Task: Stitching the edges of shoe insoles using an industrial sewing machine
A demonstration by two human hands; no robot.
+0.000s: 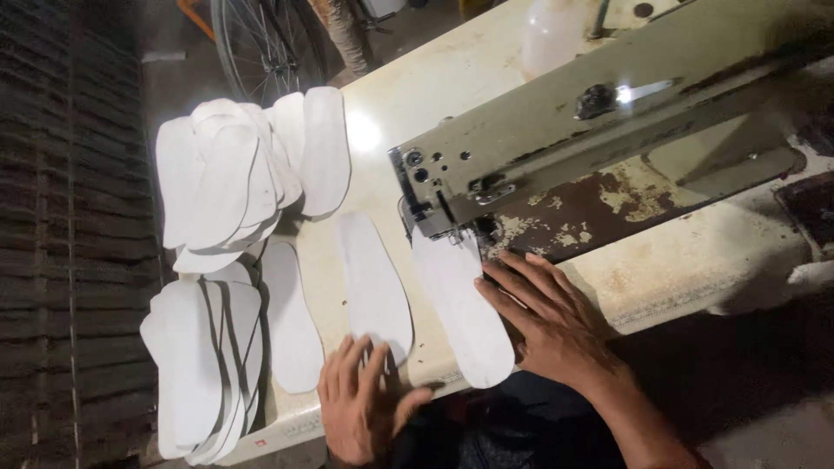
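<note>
Right hand (pixel 552 326) flat on insole (pixel 465 317)

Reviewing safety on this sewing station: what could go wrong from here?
1. The right hand presses the white insole piece close to the needle area of the sewing machine; its fingers could drift under it.
2. That piece overhangs the table edge and may slip or skew.
3. The stacked insoles at the left overhang too and could slide off.
</note>
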